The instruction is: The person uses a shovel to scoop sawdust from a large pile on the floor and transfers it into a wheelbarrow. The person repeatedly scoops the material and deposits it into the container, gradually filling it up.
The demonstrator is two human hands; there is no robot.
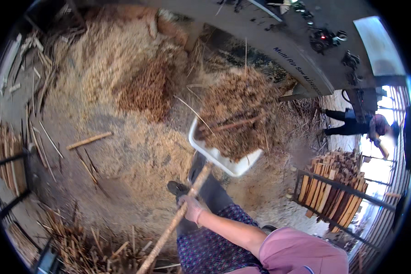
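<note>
The right hand is closed around the shovel handle, which runs up and right to the loaded white blade; the left hand is unseen.

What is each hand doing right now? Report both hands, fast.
Left hand: not in view.
Right hand: closed around the long wooden handle of the white scoop shovel, which is loaded with brown wood shavings.

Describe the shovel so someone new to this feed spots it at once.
Start at the big grey machine body arching across the top, then drop below it. The shovel hangs there over the sawdust floor, its wooden handle gripped by the right hand. It alone has a white scoop, heaped with brown shavings.
</note>
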